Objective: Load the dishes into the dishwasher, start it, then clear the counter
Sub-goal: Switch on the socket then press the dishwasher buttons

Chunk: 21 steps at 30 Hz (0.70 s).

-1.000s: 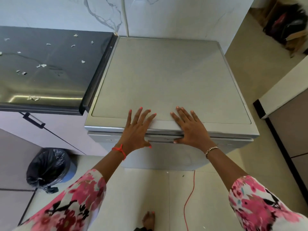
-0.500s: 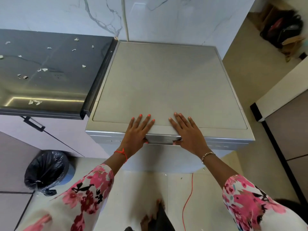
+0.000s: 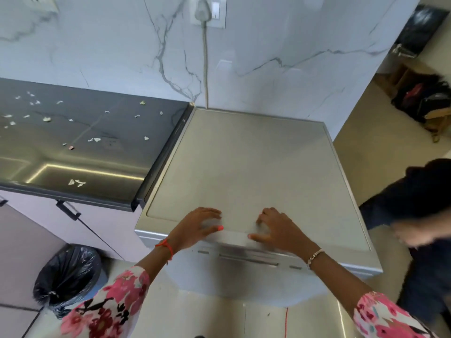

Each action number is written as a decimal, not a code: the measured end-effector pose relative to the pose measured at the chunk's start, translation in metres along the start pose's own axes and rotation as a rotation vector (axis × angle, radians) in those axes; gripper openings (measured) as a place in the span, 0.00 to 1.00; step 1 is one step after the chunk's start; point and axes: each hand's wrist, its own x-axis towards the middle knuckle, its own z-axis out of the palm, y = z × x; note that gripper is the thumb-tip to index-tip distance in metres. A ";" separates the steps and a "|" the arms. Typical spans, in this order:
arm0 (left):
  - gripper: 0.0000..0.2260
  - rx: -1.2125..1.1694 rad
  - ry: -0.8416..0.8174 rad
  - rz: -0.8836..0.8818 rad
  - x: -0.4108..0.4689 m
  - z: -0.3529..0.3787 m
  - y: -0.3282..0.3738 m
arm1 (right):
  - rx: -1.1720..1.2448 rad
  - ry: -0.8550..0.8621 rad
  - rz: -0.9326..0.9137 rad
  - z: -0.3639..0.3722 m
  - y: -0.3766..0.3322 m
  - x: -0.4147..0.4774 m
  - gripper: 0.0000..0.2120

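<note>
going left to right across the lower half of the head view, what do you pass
bin lined with a black bag → left hand on the dishwasher top → right hand beside it → person in dark clothes at the right edge

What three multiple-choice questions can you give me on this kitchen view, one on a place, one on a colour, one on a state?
1. Where is the black bin bag?
A on the floor left of the dishwasher
B on the counter
C inside a cupboard
2. What colour is the band on the left wrist?
A blue
B red
C green
3. How is the dishwasher door?
A fully down
B half open
C shut

Answers:
1. A, the bag sits on the floor tiles beside the machine.
2. B, a red band circles that wrist.
3. C, the door front stands flush under the top edge.
</note>
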 end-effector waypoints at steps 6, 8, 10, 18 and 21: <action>0.13 0.049 0.146 -0.175 0.053 -0.046 -0.043 | 0.203 -0.076 0.061 -0.061 0.019 0.084 0.18; 0.10 0.067 0.176 -0.179 0.078 -0.062 -0.060 | 0.192 -0.045 0.047 -0.078 0.023 0.121 0.15; 0.09 0.086 0.179 -0.168 0.105 -0.078 -0.073 | 0.178 0.007 0.024 -0.098 0.024 0.157 0.13; 0.09 0.174 0.150 -0.113 0.227 -0.139 -0.125 | 0.198 0.255 0.010 -0.171 0.019 0.289 0.07; 0.09 0.171 0.133 -0.112 0.273 -0.151 -0.141 | 0.207 0.376 0.019 -0.194 0.017 0.333 0.08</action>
